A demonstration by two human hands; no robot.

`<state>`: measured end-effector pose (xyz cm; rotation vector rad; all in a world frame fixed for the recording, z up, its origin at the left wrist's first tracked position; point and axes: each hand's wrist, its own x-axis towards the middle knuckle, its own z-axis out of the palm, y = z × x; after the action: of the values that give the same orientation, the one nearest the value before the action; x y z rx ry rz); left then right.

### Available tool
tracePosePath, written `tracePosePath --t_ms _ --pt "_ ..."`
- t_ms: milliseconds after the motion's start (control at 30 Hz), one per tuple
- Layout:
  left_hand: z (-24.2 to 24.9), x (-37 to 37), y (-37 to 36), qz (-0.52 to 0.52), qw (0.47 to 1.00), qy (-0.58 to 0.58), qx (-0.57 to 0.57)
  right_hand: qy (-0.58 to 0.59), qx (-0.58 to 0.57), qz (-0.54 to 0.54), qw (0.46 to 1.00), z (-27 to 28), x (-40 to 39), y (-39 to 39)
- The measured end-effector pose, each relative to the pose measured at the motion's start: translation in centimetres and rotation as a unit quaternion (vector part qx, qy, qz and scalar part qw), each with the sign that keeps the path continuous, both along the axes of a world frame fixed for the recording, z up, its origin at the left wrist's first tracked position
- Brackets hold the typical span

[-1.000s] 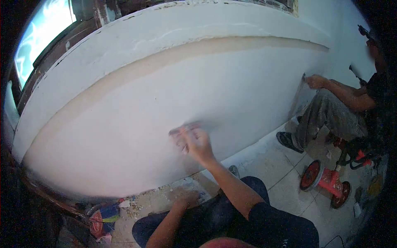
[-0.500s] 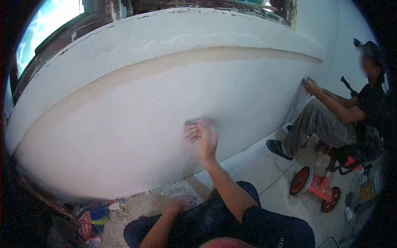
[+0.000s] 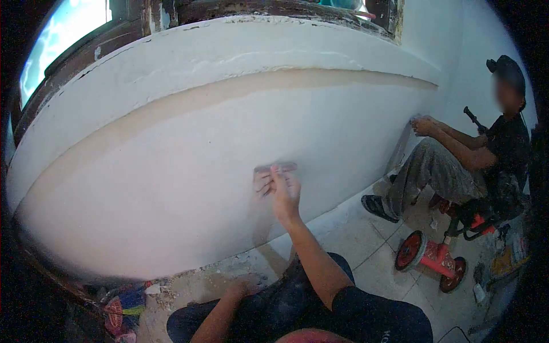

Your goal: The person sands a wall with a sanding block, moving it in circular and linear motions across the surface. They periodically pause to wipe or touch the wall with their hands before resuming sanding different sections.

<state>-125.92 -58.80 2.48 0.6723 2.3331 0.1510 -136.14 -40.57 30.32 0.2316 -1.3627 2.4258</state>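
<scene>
My right hand [image 3: 286, 193] is pressed up against the white wall [image 3: 171, 183], thumb on top and fingers bent around a flat, dark reddish-brown sanding block [image 3: 284, 167]. Only the upper edge of the block shows; its working face lies towards the wall. Down at the lower left, my left hand [image 3: 249, 284] rests by my leg [image 3: 274, 286], near the foot of the wall. It is dim there, and its fingers do not show clearly.
A person in dark clothes [image 3: 509, 146] sits at the right, both hands at the wall's far end. A red spool with round ends [image 3: 437, 257] lies on the tiled floor [image 3: 372, 251]. Colourful bags [image 3: 123, 311] and debris lie at lower left. A ledge [image 3: 257, 48] runs above.
The view has shifted slightly. My right hand stays at nearly the same place on the wall with the sanding block. The other person's hands have moved a little.
</scene>
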Motion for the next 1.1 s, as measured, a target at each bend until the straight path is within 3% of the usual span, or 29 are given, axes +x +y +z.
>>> tracePosePath --t_ms 33,100,167,200,233,267,300,400,467,500,567,600,633,667,700,733,833,867,900,933,1000,1100 --pt "-0.7 0.0 -0.1 -0.018 0.999 0.025 0.027 0.0 0.0 -0.001 1.0 -0.3 0.1 -0.2" --pt "-3.5 -0.4 -0.7 -0.009 0.998 0.036 0.051 -0.016 0.162 0.125 0.979 -1.3 0.7 -0.9" --pt "-7.5 -0.7 -1.7 0.013 0.995 0.06 0.081 0.001 0.208 0.148 0.967 -1.6 0.8 -1.7" --pt "-12.0 -0.2 -3.0 0.026 0.982 0.122 0.143 0.023 0.253 0.175 0.951 -1.7 0.9 -2.1" --pt "-10.5 1.7 -3.5 0.058 0.938 0.24 0.243 0.022 0.21 0.142 0.967 -1.5 1.0 -2.2" --pt "-9.1 1.1 -3.0 0.066 0.984 0.131 0.102 0.019 0.165 0.112 0.98 -1.4 0.8 -2.0" --pt "2.1 1.3 -0.5 0.041 0.997 0.025 -0.055 0.016 0.13 0.078 0.988 -0.1 0.7 -1.6" --pt "-7.0 -0.3 -1.6 0.064 0.998 -0.009 0.001 0.023 0.064 0.052 0.996 0.1 0.2 -1.0" --pt "-1.4 0.7 -0.8 0.068 0.997 -0.004 0.046 0.036 0.042 0.045 0.997 -0.6 -0.5 -0.9" --pt "0.9 1.0 -0.4 0.071 0.993 -0.003 0.089 0.031 0.083 0.094 0.992 -1.8 -0.3 -1.6" --pt "-7.1 -0.5 -1.0 0.039 0.989 -0.004 0.143 0.033 0.125 0.145 0.981 -2.2 0.0 -2.7" --pt "-4.7 -0.7 -0.2 0.008 0.981 -0.008 0.195 0.029 0.153 0.178 0.972 -1.7 0.4 -3.1" --pt "-2.3 -0.1 -0.6 0.017 0.989 0.007 0.148 0.022 0.181 0.213 0.96 -1.2 0.7 -3.6" --pt "6.2 1.3 0.1 0.025 0.995 0.02 0.098 0.025 0.183 0.221 0.958 -0.6 0.8 -3.5" --pt "15.1 2.6 0.9 0.03 0.998 0.03 0.048 0.024 0.144 0.154 0.977 0.0 0.9 -3.2" --pt "12.5 2.1 0.5 0.041 0.997 0.034 0.05 0.022 0.104 0.087 0.991 0.7 1.0 -2.6" --pt "-0.8 0.1 -0.8 -0.004 1.0 0.002 0.005 0.033 0.03 0.042 0.998 3.1 0.4 -0.4" --pt "-3.6 0.3 -2.1 -0.017 0.995 0.05 0.09 0.035 0.031 0.046 0.998 2.8 0.3 -0.6" --pt "-4.8 0.4 -2.6 -0.033 0.979 0.097 0.174 0.033 0.031 0.073 0.996 2.2 0.1 -0.7" --pt "-3.8 0.1 -1.9 -0.034 0.979 0.098 0.176 0.029 0.031 0.098 0.994 1.6 0.0 -0.6" --pt "-0.5 0.0 0.0 -0.01 0.995 0.018 0.099 0.02 0.078 0.134 0.988 0.3 0.4 -1.8" --pt "-3.1 0.2 -0.3 -0.002 0.995 0.047 0.088 0.006 0.123 0.159 0.98 -0.3 0.8 -2.5"
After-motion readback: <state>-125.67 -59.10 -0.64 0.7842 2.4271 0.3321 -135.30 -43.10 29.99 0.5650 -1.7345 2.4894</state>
